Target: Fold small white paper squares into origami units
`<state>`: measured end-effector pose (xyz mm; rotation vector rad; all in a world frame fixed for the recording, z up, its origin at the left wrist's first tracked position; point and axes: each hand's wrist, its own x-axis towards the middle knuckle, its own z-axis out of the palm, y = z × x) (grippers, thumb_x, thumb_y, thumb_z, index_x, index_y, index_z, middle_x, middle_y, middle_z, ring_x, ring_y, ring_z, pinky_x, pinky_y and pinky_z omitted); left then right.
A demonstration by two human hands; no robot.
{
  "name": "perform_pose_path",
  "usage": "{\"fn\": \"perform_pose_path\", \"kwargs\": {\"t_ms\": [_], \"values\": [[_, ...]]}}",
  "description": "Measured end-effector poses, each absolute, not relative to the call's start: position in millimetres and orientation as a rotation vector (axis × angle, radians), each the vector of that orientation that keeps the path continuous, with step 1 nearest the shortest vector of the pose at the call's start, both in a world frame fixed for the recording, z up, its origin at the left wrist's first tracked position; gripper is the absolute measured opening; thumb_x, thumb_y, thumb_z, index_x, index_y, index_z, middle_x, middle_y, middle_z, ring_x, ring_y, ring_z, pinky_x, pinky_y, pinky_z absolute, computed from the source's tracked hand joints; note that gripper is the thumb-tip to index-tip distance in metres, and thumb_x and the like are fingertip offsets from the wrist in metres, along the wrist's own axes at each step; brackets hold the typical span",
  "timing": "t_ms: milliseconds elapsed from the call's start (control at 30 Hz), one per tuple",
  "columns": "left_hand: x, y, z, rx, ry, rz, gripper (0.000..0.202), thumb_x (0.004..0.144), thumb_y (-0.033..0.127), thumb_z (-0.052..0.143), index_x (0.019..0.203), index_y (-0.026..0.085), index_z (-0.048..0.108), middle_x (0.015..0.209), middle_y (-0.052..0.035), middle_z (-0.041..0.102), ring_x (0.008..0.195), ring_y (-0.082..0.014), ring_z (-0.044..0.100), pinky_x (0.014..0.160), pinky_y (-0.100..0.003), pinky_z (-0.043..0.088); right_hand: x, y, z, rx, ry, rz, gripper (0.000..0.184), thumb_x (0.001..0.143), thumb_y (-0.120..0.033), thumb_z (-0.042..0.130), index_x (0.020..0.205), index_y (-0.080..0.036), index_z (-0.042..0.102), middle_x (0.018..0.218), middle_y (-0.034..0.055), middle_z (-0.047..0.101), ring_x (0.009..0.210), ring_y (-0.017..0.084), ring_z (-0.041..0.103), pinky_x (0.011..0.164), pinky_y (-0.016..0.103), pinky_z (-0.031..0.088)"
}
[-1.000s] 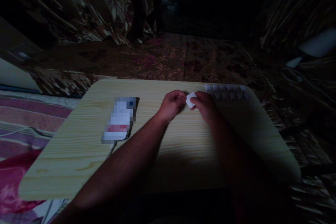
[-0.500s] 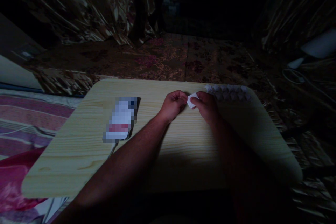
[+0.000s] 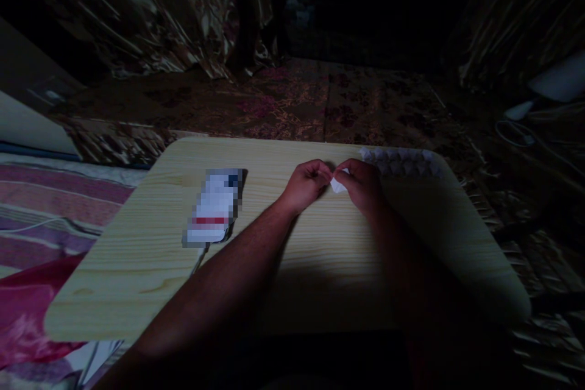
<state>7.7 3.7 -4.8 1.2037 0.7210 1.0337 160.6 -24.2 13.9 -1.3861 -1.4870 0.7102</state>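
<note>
Head | white paper (image 3: 339, 186) | in right fingers (image 3: 351, 164) | left fingers (image 3: 322, 168) just beside

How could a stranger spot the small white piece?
Find the pale wooden table. Toward its far edge, the right hand grips the small white piece beside the left hand. Only it is held; the pale pieces farther right sit in two rows.
</note>
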Motion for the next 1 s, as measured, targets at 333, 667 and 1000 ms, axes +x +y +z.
{"fn": "perform_pose_path", "kwargs": {"t_ms": [333, 667, 1000], "values": [[9.1, 5.4, -6.0, 1.151, 0.752, 1.123, 0.012, 0.072, 0.026, 0.069, 0.073, 0.017, 0.061, 0.050, 0.0050, 0.046, 0.044, -0.0071, 0.038, 0.045, -0.022, 0.024, 157.8, -24.2, 15.3, -1.430, -1.407, 0.892, 0.020, 0.075, -0.037, 0.065, 0.069, -0.018, 0.064, 0.059, -0.0012, 0.063, 0.057, 0.015, 0.059, 0.052, 0.025, 0.041], [9.5, 6.0, -4.3, 1.049, 0.735, 1.217, 0.014, 0.072, 0.026, 0.071, 0.073, 0.017, 0.059, 0.055, 0.0034, 0.052, 0.045, -0.0070, 0.042, 0.045, -0.022, 0.029, 155.5, -27.9, 22.0, -1.413, -1.338, 0.991, 0.022, 0.073, -0.036, 0.068, 0.082, -0.017, 0.065, 0.061, -0.0016, 0.065, 0.056, 0.014, 0.061, 0.052, 0.024, 0.044], [9.8, 3.4, -0.9, 1.121, 0.843, 1.182, 0.020, 0.072, 0.033, 0.073, 0.076, 0.016, 0.064, 0.054, 0.0039, 0.052, 0.045, -0.0068, 0.042, 0.045, -0.022, 0.028, 163.3, -26.2, 20.8, -1.376, -1.282, 0.919, 0.016, 0.075, -0.034, 0.065, 0.073, -0.018, 0.065, 0.053, -0.0037, 0.061, 0.051, 0.012, 0.054, 0.054, 0.025, 0.042]]}}
